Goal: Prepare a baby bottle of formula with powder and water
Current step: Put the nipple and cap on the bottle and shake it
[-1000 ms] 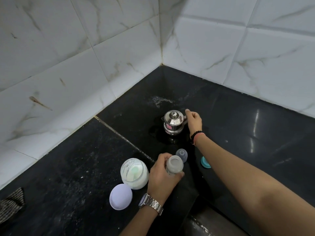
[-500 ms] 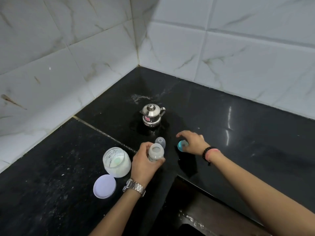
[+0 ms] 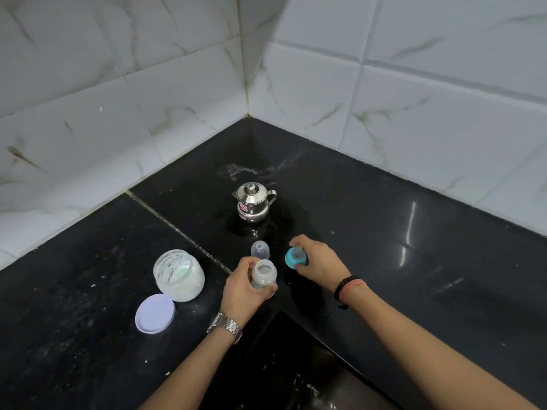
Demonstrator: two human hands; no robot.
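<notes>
At frame centre, our left hand (image 3: 241, 294) grips the open bottle (image 3: 264, 276) on the desk (image 3: 414, 261); our right hand (image 3: 318, 261) pinches the teal nipple ring (image 3: 293, 258).

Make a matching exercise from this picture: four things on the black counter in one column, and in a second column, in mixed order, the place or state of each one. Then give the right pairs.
Things
1. steel pot
2. baby bottle
3. teal nipple ring
4. purple lid

Places and states
A. lies flat on the counter, beside the open powder jar
B. held by the right hand
C. stands with its lid on, nearest the wall corner
D. open at the top, gripped by the left hand

Right pairs: 1-C, 2-D, 3-B, 4-A
</notes>
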